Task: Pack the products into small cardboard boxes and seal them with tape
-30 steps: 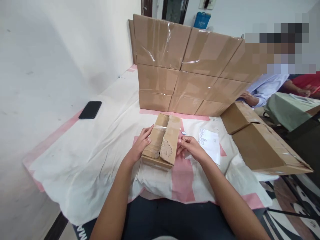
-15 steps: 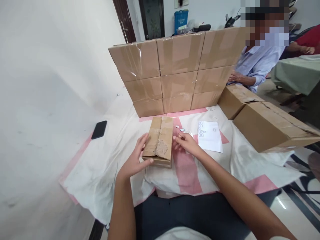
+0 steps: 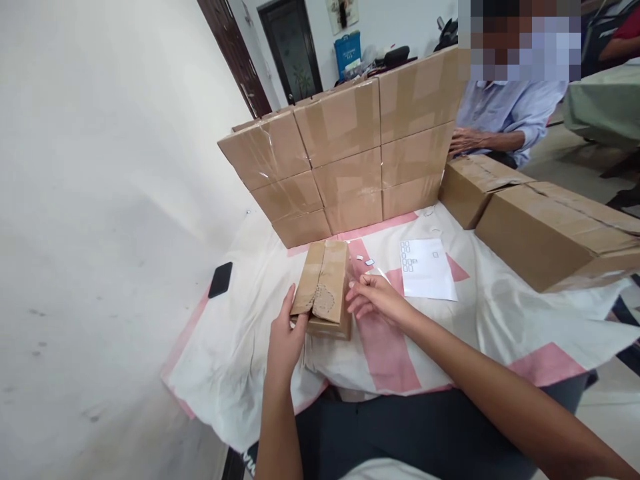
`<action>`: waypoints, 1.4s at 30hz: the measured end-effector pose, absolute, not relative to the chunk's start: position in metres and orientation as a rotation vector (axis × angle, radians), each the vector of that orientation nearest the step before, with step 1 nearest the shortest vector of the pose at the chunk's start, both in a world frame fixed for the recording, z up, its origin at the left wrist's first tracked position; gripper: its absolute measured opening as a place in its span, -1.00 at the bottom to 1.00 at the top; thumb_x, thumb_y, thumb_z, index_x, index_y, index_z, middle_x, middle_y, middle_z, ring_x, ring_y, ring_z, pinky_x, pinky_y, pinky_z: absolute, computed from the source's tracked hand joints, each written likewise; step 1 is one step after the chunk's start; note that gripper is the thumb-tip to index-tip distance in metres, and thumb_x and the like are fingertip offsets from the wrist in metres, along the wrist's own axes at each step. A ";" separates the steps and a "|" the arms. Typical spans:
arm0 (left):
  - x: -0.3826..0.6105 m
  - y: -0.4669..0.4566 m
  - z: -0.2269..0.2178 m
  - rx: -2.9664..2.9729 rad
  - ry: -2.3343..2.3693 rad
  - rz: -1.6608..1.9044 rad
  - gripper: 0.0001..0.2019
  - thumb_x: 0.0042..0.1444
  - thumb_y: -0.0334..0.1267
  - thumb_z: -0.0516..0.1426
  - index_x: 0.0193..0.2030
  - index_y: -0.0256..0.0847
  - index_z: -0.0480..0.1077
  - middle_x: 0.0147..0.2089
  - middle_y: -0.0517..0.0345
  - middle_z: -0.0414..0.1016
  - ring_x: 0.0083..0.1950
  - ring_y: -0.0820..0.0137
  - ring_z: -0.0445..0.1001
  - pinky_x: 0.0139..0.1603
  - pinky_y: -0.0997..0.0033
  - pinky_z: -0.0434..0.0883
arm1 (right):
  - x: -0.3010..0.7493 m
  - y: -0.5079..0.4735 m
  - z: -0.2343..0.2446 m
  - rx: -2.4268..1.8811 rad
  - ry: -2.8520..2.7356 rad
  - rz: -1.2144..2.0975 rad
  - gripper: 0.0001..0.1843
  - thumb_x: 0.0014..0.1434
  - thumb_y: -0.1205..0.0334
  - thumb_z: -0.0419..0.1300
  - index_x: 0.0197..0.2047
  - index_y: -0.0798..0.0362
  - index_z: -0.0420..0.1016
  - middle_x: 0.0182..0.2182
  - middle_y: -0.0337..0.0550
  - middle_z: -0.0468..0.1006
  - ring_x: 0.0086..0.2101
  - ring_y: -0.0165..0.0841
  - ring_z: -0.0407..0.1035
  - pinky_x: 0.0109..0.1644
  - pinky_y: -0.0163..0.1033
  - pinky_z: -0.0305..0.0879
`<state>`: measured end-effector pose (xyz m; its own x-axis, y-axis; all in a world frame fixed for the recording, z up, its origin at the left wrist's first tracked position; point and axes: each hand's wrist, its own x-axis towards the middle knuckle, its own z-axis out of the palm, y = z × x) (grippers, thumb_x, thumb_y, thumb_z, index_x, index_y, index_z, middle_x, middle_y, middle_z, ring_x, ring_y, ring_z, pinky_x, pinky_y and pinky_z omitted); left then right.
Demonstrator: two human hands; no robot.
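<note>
A small taped cardboard box [image 3: 324, 287] lies on a white and pink cloth [image 3: 400, 347] in front of me. My left hand [image 3: 286, 337] rests against the box's near left corner, fingers stretched along its side. To the right of the box my right hand [image 3: 374, 298] has its fingers curled, thumb and forefinger pinched together on something too small to name. A white sticker sheet [image 3: 426, 268] lies just right of that hand, with two tiny stickers [image 3: 369, 262] on the cloth beside it.
A wall of stacked taped cartons [image 3: 345, 153] stands behind the box. Two larger cartons [image 3: 545, 227] lie at the right. A black phone [image 3: 220, 279] rests on the cloth by the white wall. Another person in a light shirt [image 3: 505, 110] sits beyond the cartons.
My left hand slid from the box's left side toward its near corner. My right hand stayed beside the box. The camera swung left and tilted.
</note>
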<state>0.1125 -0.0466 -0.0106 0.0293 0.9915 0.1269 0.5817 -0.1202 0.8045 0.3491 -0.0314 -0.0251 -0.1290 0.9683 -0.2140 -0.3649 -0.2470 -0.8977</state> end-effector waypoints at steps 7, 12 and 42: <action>0.116 -0.045 -0.016 1.819 1.738 1.048 -0.46 0.27 -0.12 0.09 0.37 -0.17 0.30 -0.16 0.00 0.67 -0.19 0.26 0.62 -0.11 0.32 0.51 | 0.330 -0.031 -0.050 -1.000 -0.555 1.768 -0.75 0.35 0.14 0.16 -0.34 0.09 0.37 -0.54 -0.23 0.52 -0.56 -0.40 0.51 -0.62 -0.40 0.38; 0.111 -0.038 -0.024 1.805 1.689 1.084 -0.48 0.28 -0.12 0.07 0.37 -0.11 0.30 0.13 -0.04 0.59 0.04 0.23 0.59 0.06 0.27 0.50 | 0.324 -0.027 -0.067 -0.948 -0.571 1.739 -0.68 0.32 0.06 0.21 -0.38 0.08 0.32 -0.54 -0.24 0.54 -0.64 -0.45 0.45 -0.66 -0.43 0.31; 0.098 -0.020 -0.040 1.700 1.437 1.159 -0.50 0.28 -0.18 0.04 0.34 -0.21 0.33 0.37 0.00 0.36 0.39 0.23 0.32 0.44 0.21 0.23 | 0.344 -0.032 -0.035 -0.891 -0.707 1.518 -0.42 -0.10 0.05 0.44 -0.55 0.03 0.03 -0.30 -0.16 0.64 -0.60 -0.45 0.47 -0.68 -0.43 0.22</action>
<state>0.0985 -0.0200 -0.0398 0.0220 0.9737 0.2269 0.4282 -0.2143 0.8779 0.3436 -0.0315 -0.0346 -0.0288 0.9893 -0.1429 -0.5272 -0.1365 -0.8387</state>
